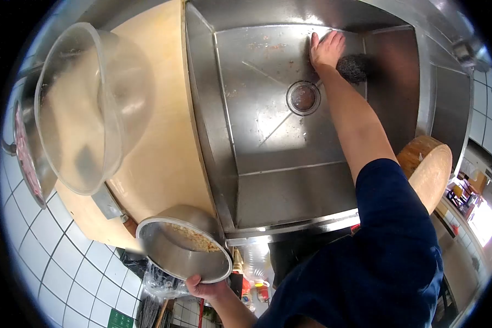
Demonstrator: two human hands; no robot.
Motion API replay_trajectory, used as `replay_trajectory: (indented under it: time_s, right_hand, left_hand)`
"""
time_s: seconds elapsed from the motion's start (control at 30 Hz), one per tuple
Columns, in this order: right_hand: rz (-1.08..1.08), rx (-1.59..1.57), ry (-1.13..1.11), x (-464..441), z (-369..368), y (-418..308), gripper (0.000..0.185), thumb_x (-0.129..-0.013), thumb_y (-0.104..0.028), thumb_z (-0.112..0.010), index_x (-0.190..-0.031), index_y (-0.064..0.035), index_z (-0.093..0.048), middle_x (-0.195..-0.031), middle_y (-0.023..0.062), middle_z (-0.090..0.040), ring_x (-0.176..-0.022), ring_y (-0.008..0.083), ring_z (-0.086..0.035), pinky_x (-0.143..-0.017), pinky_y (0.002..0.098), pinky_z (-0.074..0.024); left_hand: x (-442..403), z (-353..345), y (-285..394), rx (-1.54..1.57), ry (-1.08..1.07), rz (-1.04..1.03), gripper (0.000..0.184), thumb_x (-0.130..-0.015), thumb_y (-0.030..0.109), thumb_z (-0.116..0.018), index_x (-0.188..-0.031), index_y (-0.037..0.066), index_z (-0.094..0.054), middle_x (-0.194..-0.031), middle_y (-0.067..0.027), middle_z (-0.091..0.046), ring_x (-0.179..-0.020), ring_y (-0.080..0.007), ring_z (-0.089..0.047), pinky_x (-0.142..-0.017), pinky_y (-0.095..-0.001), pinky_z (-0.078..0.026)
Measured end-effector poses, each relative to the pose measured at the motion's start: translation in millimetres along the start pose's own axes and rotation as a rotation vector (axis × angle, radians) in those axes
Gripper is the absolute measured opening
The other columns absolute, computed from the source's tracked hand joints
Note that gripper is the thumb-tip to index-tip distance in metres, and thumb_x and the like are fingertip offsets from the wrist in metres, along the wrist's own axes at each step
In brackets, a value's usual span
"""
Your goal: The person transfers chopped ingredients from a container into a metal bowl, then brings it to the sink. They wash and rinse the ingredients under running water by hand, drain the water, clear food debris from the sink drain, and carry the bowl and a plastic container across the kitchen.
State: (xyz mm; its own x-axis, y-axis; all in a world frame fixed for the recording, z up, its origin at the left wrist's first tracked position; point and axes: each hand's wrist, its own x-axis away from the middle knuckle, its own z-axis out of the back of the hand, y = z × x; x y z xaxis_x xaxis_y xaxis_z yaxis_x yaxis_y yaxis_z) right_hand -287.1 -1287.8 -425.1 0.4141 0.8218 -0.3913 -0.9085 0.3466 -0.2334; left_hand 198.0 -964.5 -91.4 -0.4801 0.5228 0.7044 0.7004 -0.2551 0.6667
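My left hand [206, 286] grips the rim of a round metal bowl [172, 254]. The bowl is tilted over the corner of the wooden board and holds small pale-yellow pieces. Deep inside the stainless steel sink [290, 197], my right hand [328, 50] lies with fingers stretched against the metal near the far wall. A dark scouring pad of wiry mesh [353, 68] is just right of that hand. Below it sits the round drain [303, 98]. Reddish scraps are scattered on the sink floor.
Left of the sink, a wooden board [158, 131] carries a large translucent plastic tub [95, 109] and a cleaver [108, 203], partly hidden by the tub. A metal tray with pink contents [28, 150] stands at far left. A round wooden chopping block [431, 175] is at right.
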Motion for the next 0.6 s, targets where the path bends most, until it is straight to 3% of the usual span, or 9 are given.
replay_trajectory:
  time_s: [0.1,0.13,0.2,0.3,0.4,0.47,0.6]
  right_hand:
    - [0.387,0.246,0.164,16.1,6.6,-26.5,0.047,-0.098,-0.032,-0.056,-0.131,0.0014,-0.050,-0.121,0.0182,-0.058,-0.112,0.0307,-0.056,-0.098,0.0458,-0.0441]
    - [0.368,0.154,0.033,20.2,13.7,-39.2,0.061,-0.096,-0.040,-0.058,-0.136,0.0048,-0.048,-0.129,0.0220,-0.057,-0.122,0.0343,-0.052,-0.109,0.0485,-0.0372]
    - [0.337,0.039,-0.321,27.0,30.0,-67.2,0.071,-0.095,-0.041,-0.059,-0.145,0.0042,-0.037,-0.147,0.0239,-0.042,-0.139,0.0359,-0.039,-0.117,0.0467,-0.0290]
    - [0.616,-0.191,-0.404,35.9,18.5,-59.5,0.075,-0.096,-0.041,-0.057,-0.149,0.0038,-0.029,-0.155,0.0231,-0.031,-0.146,0.0354,-0.028,-0.121,0.0456,-0.0228]
    - [0.719,-0.255,-0.446,19.1,21.0,-59.1,0.071,-0.097,-0.039,-0.056,-0.149,0.0022,-0.032,-0.154,0.0217,-0.034,-0.144,0.0353,-0.031,-0.120,0.0461,-0.0246]
    - [0.557,-0.310,-0.313,7.3,2.4,-68.5,0.065,-0.099,-0.038,-0.053,-0.148,0.0002,-0.035,-0.155,0.0201,-0.034,-0.145,0.0338,-0.029,-0.120,0.0454,-0.0245]
    - [0.793,-0.346,-0.430,22.5,-9.7,-98.3,0.067,-0.100,-0.040,-0.050,-0.151,-0.0013,-0.030,-0.155,0.0202,-0.033,-0.146,0.0336,-0.027,-0.122,0.0435,-0.0202]
  left_hand:
    - [1.7,-4.0,-1.4,0.001,0.000,-0.001,0.076,-0.060,0.015,-0.060,-0.133,0.000,-0.049,-0.125,-0.0187,-0.059,-0.113,-0.0374,-0.060,-0.096,-0.0494,-0.054]
    - [1.1,-3.2,-1.5,0.006,0.005,-0.003,0.076,-0.060,0.015,-0.060,-0.134,0.000,-0.049,-0.126,-0.0186,-0.059,-0.113,-0.0373,-0.060,-0.097,-0.0492,-0.053]
    - [-0.1,-1.4,-1.4,0.010,-0.006,0.007,0.077,-0.060,0.015,-0.060,-0.134,0.000,-0.049,-0.127,-0.0183,-0.059,-0.114,-0.0371,-0.060,-0.097,-0.0490,-0.053]
    - [0.4,-5.3,0.3,0.022,-0.022,0.015,0.077,-0.059,0.014,-0.060,-0.134,0.000,-0.049,-0.127,-0.0182,-0.059,-0.114,-0.0369,-0.060,-0.098,-0.0490,-0.053]
    - [0.8,-12.9,-0.7,0.029,-0.049,0.023,0.076,-0.060,0.015,-0.060,-0.133,0.001,-0.050,-0.126,-0.0180,-0.059,-0.114,-0.0369,-0.060,-0.098,-0.0492,-0.052]
    - [1.4,-13.2,-1.4,0.032,-0.053,0.020,0.075,-0.060,0.015,-0.060,-0.133,0.001,-0.050,-0.125,-0.0178,-0.060,-0.114,-0.0369,-0.060,-0.099,-0.0494,-0.052]
    - [0.6,-16.2,-2.2,0.024,-0.052,0.035,0.075,-0.060,0.016,-0.060,-0.133,0.001,-0.050,-0.123,-0.0177,-0.060,-0.112,-0.0369,-0.061,-0.099,-0.0494,-0.052]
